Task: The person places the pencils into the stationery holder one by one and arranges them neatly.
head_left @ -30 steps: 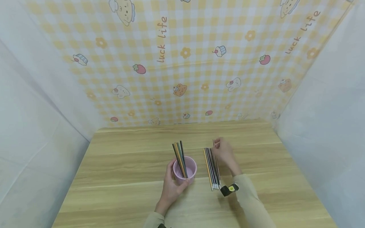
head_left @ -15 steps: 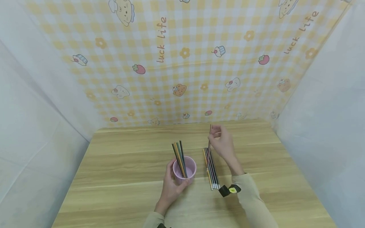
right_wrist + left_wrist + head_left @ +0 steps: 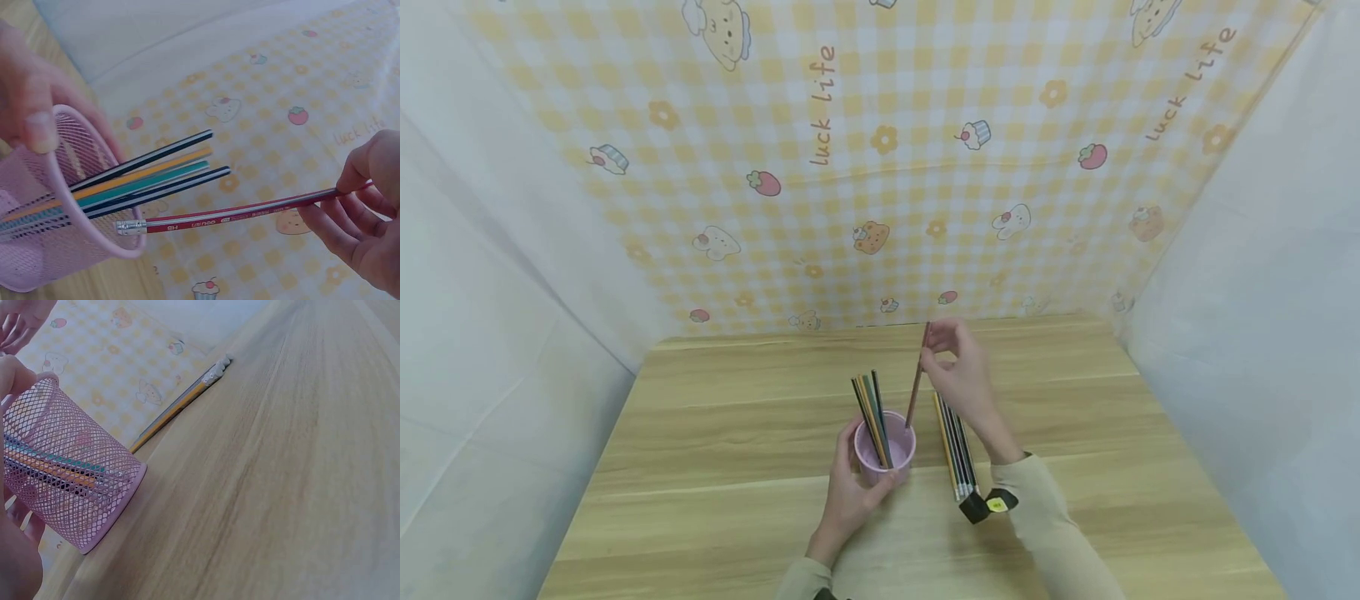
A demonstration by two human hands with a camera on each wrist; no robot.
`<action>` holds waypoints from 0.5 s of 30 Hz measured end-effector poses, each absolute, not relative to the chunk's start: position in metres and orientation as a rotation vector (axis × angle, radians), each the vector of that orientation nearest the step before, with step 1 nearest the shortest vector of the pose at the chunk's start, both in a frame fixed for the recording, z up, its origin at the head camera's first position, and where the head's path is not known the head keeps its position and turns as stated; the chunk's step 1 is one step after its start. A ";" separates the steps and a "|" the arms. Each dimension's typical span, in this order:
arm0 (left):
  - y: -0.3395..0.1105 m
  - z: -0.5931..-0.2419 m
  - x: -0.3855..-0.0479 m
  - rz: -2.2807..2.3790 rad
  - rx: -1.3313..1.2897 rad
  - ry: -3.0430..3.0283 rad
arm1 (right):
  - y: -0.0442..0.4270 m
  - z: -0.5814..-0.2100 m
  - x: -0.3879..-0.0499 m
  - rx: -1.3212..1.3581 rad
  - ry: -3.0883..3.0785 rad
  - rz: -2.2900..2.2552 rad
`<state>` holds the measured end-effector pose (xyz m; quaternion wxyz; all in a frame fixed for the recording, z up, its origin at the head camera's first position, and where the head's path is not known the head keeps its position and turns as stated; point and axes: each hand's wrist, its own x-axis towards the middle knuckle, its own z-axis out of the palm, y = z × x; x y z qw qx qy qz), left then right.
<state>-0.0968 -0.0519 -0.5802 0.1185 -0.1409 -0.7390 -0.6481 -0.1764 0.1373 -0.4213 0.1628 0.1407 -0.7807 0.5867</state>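
Note:
A pink mesh pen cup (image 3: 94,444) stands on the table with several pencils (image 3: 150,169), black, orange and green, leaning inside it. My left hand (image 3: 853,492) grips the cup round its side, thumb near the rim. Between the thumb and fingers of my right hand (image 3: 962,371) is a red striped pencil (image 3: 244,214), pinched near its far end. Its metal-capped eraser end points down at the cup's mouth, by the right side of the rim. A row of pencils (image 3: 956,446), one yellow and several dark, lies on the table right of the cup, partly under my right forearm.
The wooden table (image 3: 715,467) reaches back to a yellow checked cloth (image 3: 880,192) with cartoon prints. White sheets hang at the left (image 3: 512,333) and right (image 3: 1247,317).
My right hand has picked up the red pencil from the right end of the row, raised it and carried it left to the cup. The left hand has stayed on the cup.

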 end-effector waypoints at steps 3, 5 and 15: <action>-0.052 -0.580 -0.097 -1.899 -0.418 -2.157 | 0.130 -0.430 -0.177 0.470 -2.252 1.672; -0.053 -0.579 -0.097 -1.905 -0.417 -2.154 | 0.126 -0.436 -0.177 0.506 -2.276 1.655; -0.050 -0.567 -0.094 -1.913 -0.423 -2.148 | 0.111 -0.466 -0.169 0.502 -2.458 1.593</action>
